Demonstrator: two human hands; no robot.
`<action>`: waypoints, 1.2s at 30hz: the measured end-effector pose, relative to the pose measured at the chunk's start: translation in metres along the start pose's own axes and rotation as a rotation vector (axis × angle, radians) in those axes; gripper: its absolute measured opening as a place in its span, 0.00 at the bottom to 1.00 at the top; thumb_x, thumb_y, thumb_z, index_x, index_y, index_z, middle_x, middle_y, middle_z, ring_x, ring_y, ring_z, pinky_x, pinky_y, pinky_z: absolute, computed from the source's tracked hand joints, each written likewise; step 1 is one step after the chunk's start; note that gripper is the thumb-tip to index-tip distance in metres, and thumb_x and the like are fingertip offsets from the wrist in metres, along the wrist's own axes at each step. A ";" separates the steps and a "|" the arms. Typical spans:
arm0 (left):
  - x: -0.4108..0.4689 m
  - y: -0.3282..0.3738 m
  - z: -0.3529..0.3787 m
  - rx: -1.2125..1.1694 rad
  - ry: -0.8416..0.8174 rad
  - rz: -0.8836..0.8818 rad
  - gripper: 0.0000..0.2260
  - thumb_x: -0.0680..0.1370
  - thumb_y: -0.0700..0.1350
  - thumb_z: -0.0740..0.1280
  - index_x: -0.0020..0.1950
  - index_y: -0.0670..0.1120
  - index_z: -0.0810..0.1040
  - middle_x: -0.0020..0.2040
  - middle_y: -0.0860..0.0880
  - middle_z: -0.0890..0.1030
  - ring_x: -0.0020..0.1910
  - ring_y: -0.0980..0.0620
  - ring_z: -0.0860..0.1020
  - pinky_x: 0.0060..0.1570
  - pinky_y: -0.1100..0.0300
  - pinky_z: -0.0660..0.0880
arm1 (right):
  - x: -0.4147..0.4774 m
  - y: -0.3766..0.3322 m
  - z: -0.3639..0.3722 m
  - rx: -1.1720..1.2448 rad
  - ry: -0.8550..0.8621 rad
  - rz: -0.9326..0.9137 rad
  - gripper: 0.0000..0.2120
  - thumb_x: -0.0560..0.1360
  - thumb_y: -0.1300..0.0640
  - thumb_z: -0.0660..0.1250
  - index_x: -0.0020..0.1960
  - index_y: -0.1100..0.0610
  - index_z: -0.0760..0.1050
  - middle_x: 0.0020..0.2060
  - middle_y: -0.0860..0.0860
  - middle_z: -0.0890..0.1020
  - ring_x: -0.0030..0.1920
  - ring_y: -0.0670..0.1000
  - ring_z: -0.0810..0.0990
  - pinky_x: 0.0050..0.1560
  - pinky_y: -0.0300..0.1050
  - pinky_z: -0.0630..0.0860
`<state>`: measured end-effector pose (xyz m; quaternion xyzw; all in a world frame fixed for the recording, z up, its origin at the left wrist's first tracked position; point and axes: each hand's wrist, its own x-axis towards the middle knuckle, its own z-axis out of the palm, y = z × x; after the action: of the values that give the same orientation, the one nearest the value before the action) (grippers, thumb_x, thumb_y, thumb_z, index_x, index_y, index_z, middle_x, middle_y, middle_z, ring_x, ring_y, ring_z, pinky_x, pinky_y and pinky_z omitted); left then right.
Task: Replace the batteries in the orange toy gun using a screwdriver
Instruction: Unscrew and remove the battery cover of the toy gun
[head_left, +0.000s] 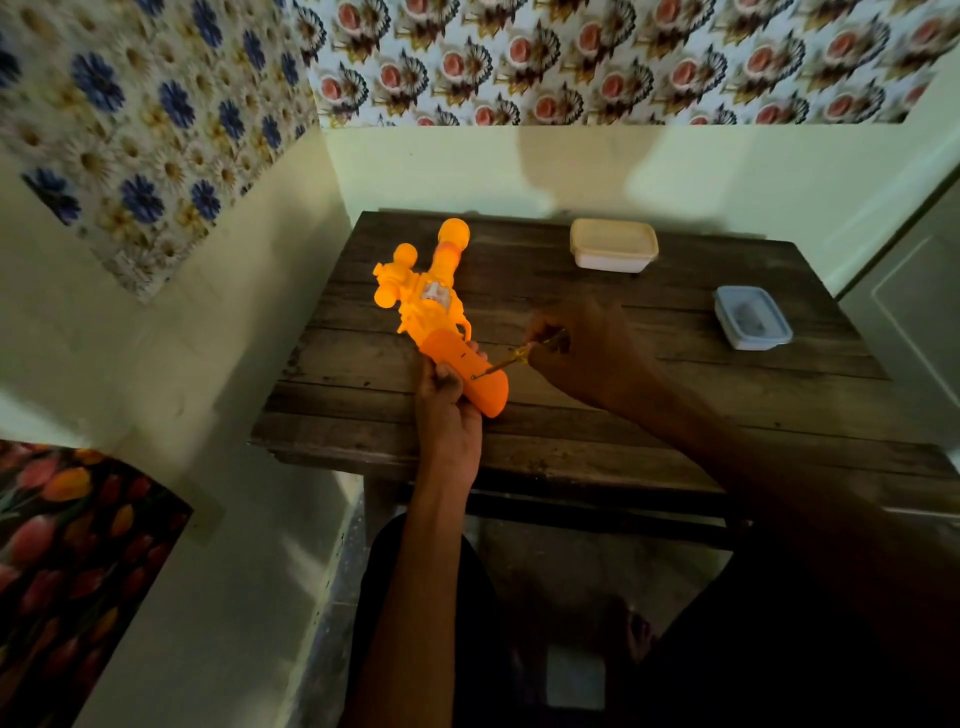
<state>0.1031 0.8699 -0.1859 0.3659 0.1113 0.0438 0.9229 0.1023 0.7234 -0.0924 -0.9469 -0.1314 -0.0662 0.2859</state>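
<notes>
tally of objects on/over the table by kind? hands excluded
Toy gun, orange: 1
Screwdriver: 1
Lidded plastic containers: 2, cream one and clear bluish one
Total: 4

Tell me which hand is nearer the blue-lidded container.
Right. The right hand, holding the screwdriver, is left of the blue-lidded container with bare table between; the left hand grips the toy gun farther left.

Orange toy gun (431, 306), dark brown wooden table (649, 415), cream container (613, 244) upper centre, blue-and-yellow floral wallpaper (145, 130) upper left
</notes>
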 end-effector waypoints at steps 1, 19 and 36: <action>0.000 0.000 0.000 -0.001 -0.001 0.003 0.19 0.82 0.38 0.53 0.74 0.41 0.63 0.58 0.42 0.77 0.55 0.47 0.77 0.65 0.49 0.70 | 0.000 0.000 0.000 0.005 0.003 -0.002 0.02 0.72 0.57 0.70 0.43 0.54 0.82 0.35 0.48 0.81 0.32 0.38 0.74 0.32 0.33 0.67; -0.003 0.001 0.002 0.078 -0.012 0.033 0.15 0.83 0.39 0.53 0.69 0.45 0.68 0.55 0.47 0.80 0.51 0.52 0.80 0.53 0.58 0.76 | 0.021 -0.015 -0.010 -0.089 -0.003 -0.079 0.06 0.73 0.56 0.69 0.41 0.56 0.84 0.33 0.49 0.82 0.31 0.41 0.74 0.31 0.28 0.63; -0.004 0.003 0.003 0.073 -0.029 0.039 0.13 0.83 0.39 0.53 0.65 0.47 0.70 0.52 0.48 0.80 0.47 0.57 0.82 0.50 0.60 0.78 | 0.022 -0.024 -0.015 -0.101 -0.114 -0.196 0.04 0.72 0.65 0.68 0.42 0.59 0.81 0.32 0.42 0.77 0.33 0.31 0.75 0.32 0.23 0.68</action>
<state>0.1005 0.8690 -0.1811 0.4019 0.0923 0.0524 0.9095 0.1160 0.7387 -0.0635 -0.9450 -0.2359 -0.0465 0.2218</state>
